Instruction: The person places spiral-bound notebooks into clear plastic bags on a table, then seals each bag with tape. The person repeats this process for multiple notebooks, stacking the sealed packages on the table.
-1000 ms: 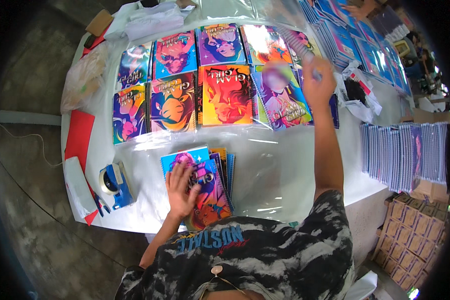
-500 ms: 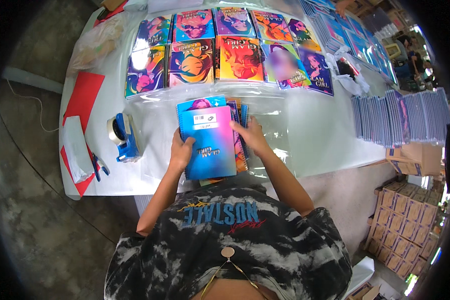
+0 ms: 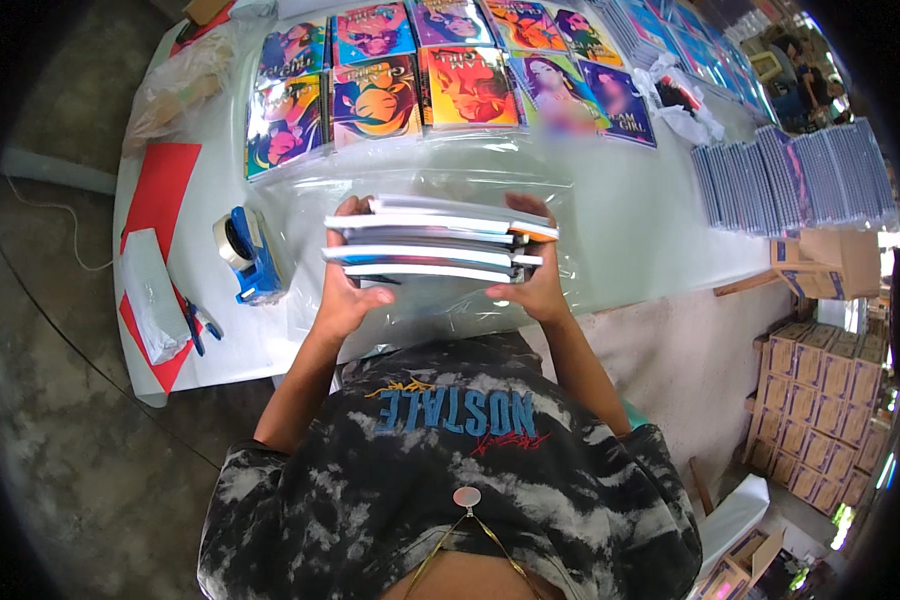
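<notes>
Between my two hands is a stack of spiral notebooks [image 3: 425, 252], stood on edge so that their white page edges face up at me. My left hand [image 3: 344, 285] grips the stack's left end, thumb on the near side. At the right end my right hand [image 3: 536, 270] clasps it the same way, fingers round the far side. The notebooks sit slightly uneven, with small gaps between them. Under them a clear plastic sheet or bag [image 3: 430, 315] lies on the white table [image 3: 630, 215]. Beyond, notebooks with colourful illustrated covers [image 3: 470, 88] lie in two rows.
On the left are a blue tape dispenser [image 3: 253, 255], red sheets [image 3: 162, 185], a white packet [image 3: 155, 295] and a blue-handled cutting tool [image 3: 200, 325]. A long row of notebooks [image 3: 795, 180] stands at the right above a cardboard box [image 3: 828, 265]. Stacked cartons [image 3: 820, 410] fill the right side.
The notebooks were lying cover-up in my hands; now they are tipped on edge, squeezed between both hands. My right hand has moved slightly right, and the view has shifted a little.
</notes>
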The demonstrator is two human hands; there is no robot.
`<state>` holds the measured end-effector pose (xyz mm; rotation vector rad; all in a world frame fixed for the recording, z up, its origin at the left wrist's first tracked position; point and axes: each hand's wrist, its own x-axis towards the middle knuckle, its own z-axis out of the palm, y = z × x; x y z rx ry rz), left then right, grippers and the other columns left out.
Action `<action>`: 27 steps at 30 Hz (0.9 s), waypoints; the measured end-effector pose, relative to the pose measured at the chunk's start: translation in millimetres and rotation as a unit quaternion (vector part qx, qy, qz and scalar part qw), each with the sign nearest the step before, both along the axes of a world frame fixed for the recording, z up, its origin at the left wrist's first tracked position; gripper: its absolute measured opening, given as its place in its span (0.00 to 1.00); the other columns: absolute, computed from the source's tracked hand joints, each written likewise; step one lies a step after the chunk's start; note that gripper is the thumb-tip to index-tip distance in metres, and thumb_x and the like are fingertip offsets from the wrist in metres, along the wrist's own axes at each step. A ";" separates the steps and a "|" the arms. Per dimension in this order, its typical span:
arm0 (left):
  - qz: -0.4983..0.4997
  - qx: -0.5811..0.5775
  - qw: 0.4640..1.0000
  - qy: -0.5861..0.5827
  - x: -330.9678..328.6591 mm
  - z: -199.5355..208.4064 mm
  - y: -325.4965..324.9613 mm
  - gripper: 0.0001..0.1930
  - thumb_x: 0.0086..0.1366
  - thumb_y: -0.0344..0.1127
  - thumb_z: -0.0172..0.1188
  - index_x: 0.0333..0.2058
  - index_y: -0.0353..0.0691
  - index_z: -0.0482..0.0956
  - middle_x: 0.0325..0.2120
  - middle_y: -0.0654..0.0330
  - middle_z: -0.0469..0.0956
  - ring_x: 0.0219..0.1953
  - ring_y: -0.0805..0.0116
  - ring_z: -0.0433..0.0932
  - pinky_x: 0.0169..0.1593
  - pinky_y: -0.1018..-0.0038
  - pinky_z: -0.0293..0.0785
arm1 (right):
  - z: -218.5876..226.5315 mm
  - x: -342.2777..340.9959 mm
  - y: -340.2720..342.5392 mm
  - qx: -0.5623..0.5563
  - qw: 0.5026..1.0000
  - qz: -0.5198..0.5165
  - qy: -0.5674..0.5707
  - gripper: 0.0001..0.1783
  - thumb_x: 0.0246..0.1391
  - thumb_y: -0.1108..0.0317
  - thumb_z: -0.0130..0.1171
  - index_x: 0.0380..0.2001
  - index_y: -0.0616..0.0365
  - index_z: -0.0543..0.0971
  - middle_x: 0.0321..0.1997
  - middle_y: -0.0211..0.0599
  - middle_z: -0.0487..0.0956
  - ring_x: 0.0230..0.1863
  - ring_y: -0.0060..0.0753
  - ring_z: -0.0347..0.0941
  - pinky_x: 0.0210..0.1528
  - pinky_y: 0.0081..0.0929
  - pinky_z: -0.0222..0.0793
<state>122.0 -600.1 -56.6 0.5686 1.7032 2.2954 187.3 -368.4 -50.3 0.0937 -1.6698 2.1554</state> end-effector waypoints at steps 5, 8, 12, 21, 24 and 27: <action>0.002 -0.051 0.999 -0.008 6.2 -6.4 32.8 0.59 0.33 0.46 0.79 0.61 0.38 0.49 0.57 0.49 0.58 0.59 0.60 0.59 0.60 0.65 0.57 | -28.0 -7.3 1.4 0.069 0.997 0.022 -0.025 0.54 0.24 0.62 0.78 0.56 0.62 0.59 0.51 0.40 0.68 0.54 0.35 0.64 0.57 0.33 0.59; 0.021 -0.035 0.999 0.013 5.9 -0.3 35.5 0.58 0.34 0.47 0.79 0.60 0.37 0.50 0.54 0.51 0.62 0.57 0.61 0.62 0.59 0.65 0.58 | -21.9 -7.0 0.4 0.066 0.996 -0.003 -0.059 0.56 0.23 0.55 0.79 0.56 0.62 0.59 0.49 0.37 0.68 0.53 0.34 0.65 0.56 0.31 0.60; 0.075 0.022 0.991 0.108 -5.7 -13.2 32.2 0.60 0.32 0.52 0.78 0.60 0.36 0.51 0.50 0.55 0.65 0.53 0.63 0.66 0.56 0.68 0.61 | -15.1 -12.9 5.3 0.034 0.997 -0.068 0.033 0.60 0.16 0.50 0.80 0.55 0.63 0.60 0.46 0.35 0.70 0.49 0.31 0.67 0.55 0.29 0.62; 0.052 -0.037 0.993 0.101 -2.1 -22.0 32.7 0.49 0.35 0.49 0.78 0.52 0.30 0.61 0.42 0.54 0.72 0.44 0.68 0.73 0.48 0.72 0.70 | -44.8 -12.8 -6.3 0.003 0.992 -0.118 0.053 0.53 0.18 0.41 0.77 0.45 0.64 0.67 0.40 0.37 0.73 0.43 0.27 0.70 0.47 0.25 0.66; 0.044 -0.008 0.994 0.095 6.4 -24.9 35.1 0.43 0.39 0.43 0.77 0.50 0.31 0.61 0.43 0.50 0.72 0.46 0.65 0.73 0.49 0.71 0.70 | -34.2 -15.3 -2.3 0.006 0.999 -0.043 0.012 0.58 0.15 0.37 0.75 0.48 0.64 0.65 0.42 0.39 0.73 0.46 0.29 0.70 0.48 0.26 0.66; 0.058 -0.005 0.992 0.111 8.5 -29.2 39.3 0.42 0.39 0.41 0.76 0.49 0.32 0.59 0.42 0.51 0.71 0.45 0.65 0.73 0.49 0.70 0.71 | -37.7 -12.8 12.4 0.053 0.998 0.010 -0.039 0.62 0.12 0.35 0.74 0.51 0.64 0.64 0.46 0.42 0.73 0.49 0.31 0.69 0.50 0.28 0.66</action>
